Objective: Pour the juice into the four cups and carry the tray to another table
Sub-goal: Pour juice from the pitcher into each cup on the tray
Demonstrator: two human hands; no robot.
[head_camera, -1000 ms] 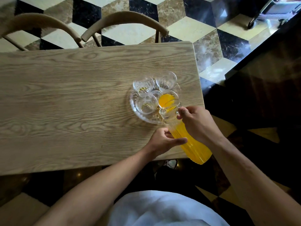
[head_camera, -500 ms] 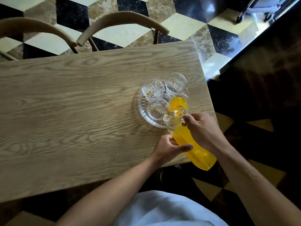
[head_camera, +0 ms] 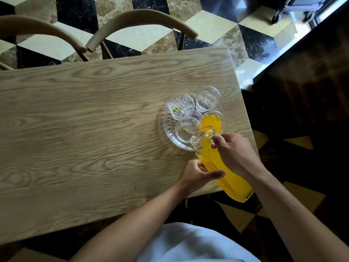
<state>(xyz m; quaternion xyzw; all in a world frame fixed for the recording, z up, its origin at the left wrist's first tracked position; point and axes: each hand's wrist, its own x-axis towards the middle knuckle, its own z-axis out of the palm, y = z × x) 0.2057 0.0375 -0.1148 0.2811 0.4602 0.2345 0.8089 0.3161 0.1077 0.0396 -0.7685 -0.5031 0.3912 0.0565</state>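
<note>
A round ribbed glass tray (head_camera: 168,125) sits near the right end of the wooden table (head_camera: 85,120) and carries several small glass cups. The near right cup (head_camera: 212,121) is full of orange juice. The near left cup (head_camera: 186,130), far left cup (head_camera: 181,107) and far right cup (head_camera: 207,99) look almost empty. A ribbed glass pitcher of orange juice (head_camera: 224,171) is tilted, its spout over the near left cup's rim. My right hand (head_camera: 236,154) grips the pitcher by its handle side. My left hand (head_camera: 198,175) holds the pitcher's body from below.
Two curved wooden chair backs (head_camera: 141,21) stand at the table's far side. The floor is a black, cream and brown cube pattern. A dark counter (head_camera: 311,82) runs along the right, and a wheeled cart (head_camera: 294,8) stands at the top right.
The pitcher's spout has moved from the filled near right cup leftward to the near left cup. The filled cup shows fully now.
</note>
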